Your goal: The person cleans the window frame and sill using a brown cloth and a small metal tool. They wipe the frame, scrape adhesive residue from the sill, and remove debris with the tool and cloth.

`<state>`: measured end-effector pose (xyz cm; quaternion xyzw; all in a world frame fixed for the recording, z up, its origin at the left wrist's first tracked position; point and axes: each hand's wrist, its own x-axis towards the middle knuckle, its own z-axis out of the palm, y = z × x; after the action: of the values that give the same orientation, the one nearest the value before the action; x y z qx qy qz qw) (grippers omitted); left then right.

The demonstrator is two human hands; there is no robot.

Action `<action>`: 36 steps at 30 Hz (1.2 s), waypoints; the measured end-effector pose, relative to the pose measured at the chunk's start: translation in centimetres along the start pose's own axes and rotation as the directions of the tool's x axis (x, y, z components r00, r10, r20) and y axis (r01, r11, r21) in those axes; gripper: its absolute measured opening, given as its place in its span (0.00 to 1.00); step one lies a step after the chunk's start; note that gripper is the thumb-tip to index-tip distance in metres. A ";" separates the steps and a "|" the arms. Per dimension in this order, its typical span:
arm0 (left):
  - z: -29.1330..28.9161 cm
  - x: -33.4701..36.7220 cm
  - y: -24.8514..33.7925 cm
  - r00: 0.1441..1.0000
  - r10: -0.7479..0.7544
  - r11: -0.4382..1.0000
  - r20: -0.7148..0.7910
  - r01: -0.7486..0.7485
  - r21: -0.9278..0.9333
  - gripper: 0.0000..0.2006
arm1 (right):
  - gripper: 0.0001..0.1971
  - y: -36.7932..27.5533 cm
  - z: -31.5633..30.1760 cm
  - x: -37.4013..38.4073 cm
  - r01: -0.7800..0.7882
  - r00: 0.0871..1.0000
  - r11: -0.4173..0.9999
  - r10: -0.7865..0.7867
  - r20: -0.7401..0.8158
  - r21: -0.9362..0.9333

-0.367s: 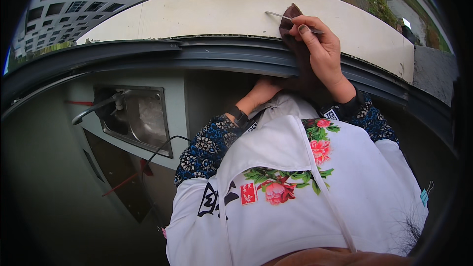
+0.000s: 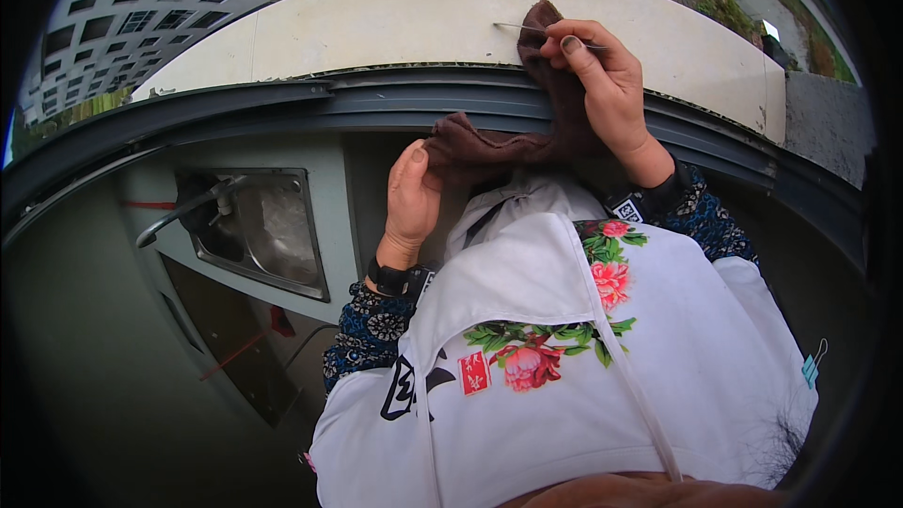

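Observation:
A dark brown cloth (image 2: 570, 113) stretches between my two hands, draped across the grey window track (image 2: 433, 99). My left hand (image 2: 412, 202) pinches one end of it, on the near side of the track. Above the far side, my right hand (image 2: 602, 75) is closed around a thin metal stick-like tool (image 2: 509, 25), its slender tip pointing left. The cloth's other end stands up behind that tool, against the fingers of this hand. The tool's rear part is mostly hidden by my fingers, so its exact kind is unclear.
Beyond the track lies a pale outer ledge (image 2: 376, 23), with greenery and a grey building (image 2: 122, 28) far below. At my left, a counter holds a steel sink (image 2: 282, 226) with a faucet (image 2: 193, 207). My white flowered apron (image 2: 555, 339) covers my front.
My left hand has come up from below the track and moved left, drawing out one end of the brown cloth. The right hand with the tool has shifted slightly left.

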<state>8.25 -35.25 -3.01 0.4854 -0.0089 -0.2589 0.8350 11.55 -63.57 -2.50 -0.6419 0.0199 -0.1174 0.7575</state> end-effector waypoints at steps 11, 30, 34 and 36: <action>2.4 11.8 15.7 0.527 0.790 -0.275 0.314 -0.153 0.949 0.10 | 0.12 -5.8 0.7 1.3 0.066 0.974 0.987 -0.096 0.204 0.145; -5.9 1.2 -1.2 0.424 0.783 0.443 -0.455 0.133 0.886 0.23 | 0.16 -1.1 9.5 4.9 0.589 0.712 0.505 0.044 0.701 -0.631; -6.5 1.5 -2.2 0.663 0.551 0.689 -0.507 -0.019 0.724 0.19 | 0.13 -1.4 10.6 5.0 0.664 0.686 0.357 0.062 0.725 -0.657; -4.9 0.4 -1.7 0.776 0.512 0.652 -0.367 -0.074 0.754 0.17 | 0.10 -1.8 10.5 5.2 0.691 0.653 0.296 0.136 0.745 -0.660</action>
<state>9.25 -32.12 -7.09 0.8093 0.0518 0.0618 0.5818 18.23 -54.73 1.75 -0.9312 -0.3236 0.0169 0.1666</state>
